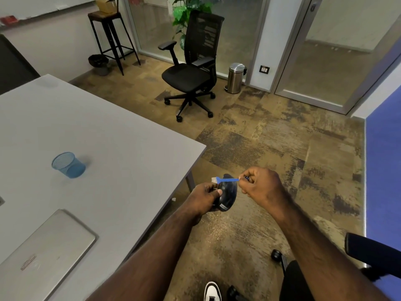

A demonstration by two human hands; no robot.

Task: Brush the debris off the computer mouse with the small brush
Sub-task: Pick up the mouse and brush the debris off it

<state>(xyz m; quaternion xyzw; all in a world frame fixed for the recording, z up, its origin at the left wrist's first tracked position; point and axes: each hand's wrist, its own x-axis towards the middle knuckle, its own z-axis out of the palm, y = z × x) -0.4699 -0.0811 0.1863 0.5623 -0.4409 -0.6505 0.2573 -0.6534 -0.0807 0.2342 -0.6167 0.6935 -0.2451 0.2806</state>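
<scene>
Both bare forearms reached forward from the lower edge of the view, converging ahead of the body. The left hand was curled in a grip around the computer mouse, thumb pressed across its near side and the other fingers wrapped behind. The right hand was closed into a loose fist just to the right, knuckles up, wrist bent slightly, pinching the end of the small brush between thumb and fingers. The two hands were close together but not touching.
</scene>
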